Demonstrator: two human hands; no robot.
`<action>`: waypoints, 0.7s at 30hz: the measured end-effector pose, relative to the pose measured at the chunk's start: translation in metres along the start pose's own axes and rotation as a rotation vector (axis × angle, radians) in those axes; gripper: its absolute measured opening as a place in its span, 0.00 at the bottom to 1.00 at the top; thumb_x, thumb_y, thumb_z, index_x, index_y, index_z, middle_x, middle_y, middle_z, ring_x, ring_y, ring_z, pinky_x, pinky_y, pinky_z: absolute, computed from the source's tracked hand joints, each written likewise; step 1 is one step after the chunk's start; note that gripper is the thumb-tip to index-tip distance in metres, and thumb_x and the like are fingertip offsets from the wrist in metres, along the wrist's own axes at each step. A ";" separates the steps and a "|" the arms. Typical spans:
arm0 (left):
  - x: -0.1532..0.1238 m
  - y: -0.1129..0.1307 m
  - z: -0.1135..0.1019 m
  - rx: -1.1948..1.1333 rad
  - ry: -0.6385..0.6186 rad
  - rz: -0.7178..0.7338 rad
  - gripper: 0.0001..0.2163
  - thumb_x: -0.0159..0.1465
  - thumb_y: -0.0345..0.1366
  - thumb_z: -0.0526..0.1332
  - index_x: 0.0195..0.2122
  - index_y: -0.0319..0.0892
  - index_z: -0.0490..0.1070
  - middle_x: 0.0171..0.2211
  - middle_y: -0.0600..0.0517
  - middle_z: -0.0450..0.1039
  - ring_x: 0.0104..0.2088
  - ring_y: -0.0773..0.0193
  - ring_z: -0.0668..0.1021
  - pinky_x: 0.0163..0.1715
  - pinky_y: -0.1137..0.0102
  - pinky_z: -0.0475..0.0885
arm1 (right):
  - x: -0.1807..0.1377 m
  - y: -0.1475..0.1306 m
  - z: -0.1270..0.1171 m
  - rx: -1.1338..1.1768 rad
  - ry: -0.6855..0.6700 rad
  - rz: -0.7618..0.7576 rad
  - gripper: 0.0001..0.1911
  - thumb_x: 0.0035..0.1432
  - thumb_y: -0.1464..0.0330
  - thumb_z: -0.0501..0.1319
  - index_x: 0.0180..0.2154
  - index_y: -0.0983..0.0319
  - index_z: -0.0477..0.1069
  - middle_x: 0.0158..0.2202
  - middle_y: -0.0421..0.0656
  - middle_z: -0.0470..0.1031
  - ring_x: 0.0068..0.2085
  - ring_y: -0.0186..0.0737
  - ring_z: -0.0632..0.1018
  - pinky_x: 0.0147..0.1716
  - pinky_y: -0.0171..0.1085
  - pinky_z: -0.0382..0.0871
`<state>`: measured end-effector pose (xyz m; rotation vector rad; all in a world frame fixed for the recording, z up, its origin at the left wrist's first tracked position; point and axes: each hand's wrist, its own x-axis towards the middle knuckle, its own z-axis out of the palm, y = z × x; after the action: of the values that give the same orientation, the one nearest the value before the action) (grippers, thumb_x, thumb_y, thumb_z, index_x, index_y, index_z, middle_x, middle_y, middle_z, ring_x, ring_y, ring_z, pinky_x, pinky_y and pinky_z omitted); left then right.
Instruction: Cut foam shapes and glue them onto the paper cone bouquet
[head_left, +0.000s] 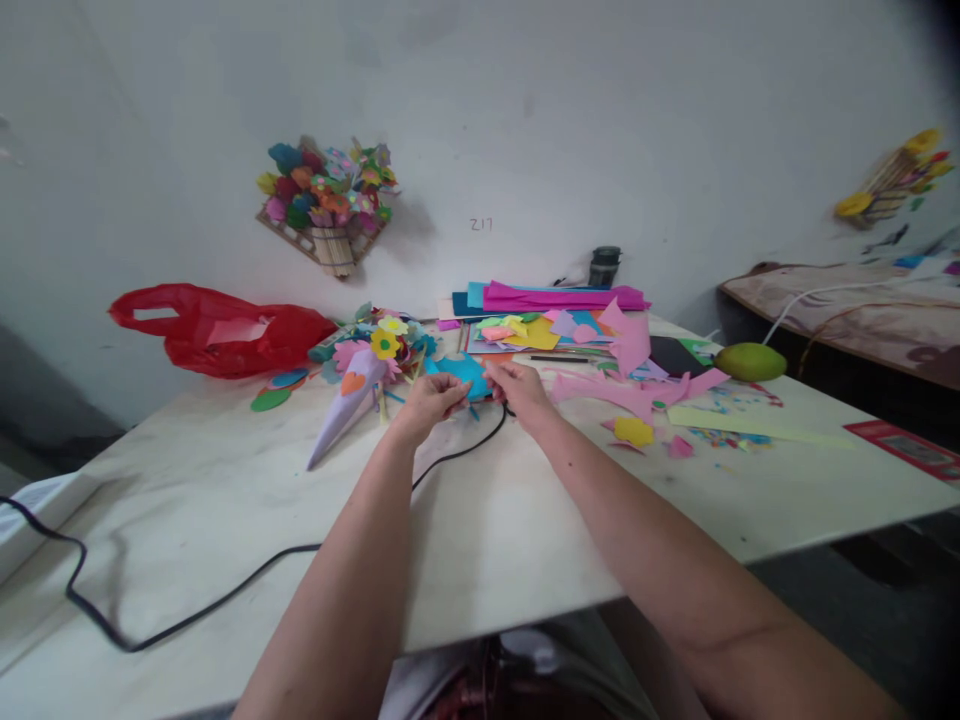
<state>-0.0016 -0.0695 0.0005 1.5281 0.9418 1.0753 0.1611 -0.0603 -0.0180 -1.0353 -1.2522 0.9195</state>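
Observation:
Near the middle of the table, both my hands are pinched at a piece of bright blue paper [466, 372]. My left hand [431, 404] has thumb and fingers closed at its lower edge, while my right hand [519, 390] pinches by its right edge. Exactly how the fingertips grip it is too small to make out. Left of my hands lies a lilac paper cone [346, 408] with an orange heart on it. Paper flowers [385, 344] in several colours are bunched behind the cone.
A red plastic bag [217, 335] lies at the back left. Coloured sheets [562, 297] and pink scraps [630, 340] spread along the back and right, near a green-yellow fruit [750, 362]. A black cable [262, 570] crosses the table [510, 540] beneath my left arm.

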 end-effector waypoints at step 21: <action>-0.021 -0.008 -0.047 -0.347 0.110 0.047 0.17 0.46 0.43 0.72 0.28 0.39 0.69 0.23 0.54 0.70 0.20 0.74 0.68 0.18 0.78 0.59 | 0.032 0.016 -0.020 -0.845 0.088 0.170 0.10 0.47 0.62 0.65 0.31 0.62 0.76 0.35 0.49 0.79 0.38 0.47 0.77 0.33 0.38 0.64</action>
<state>-0.0530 -0.0744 -0.0066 1.2203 0.7484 1.2928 0.1840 -0.0274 -0.0241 -1.8397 -1.5277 0.4371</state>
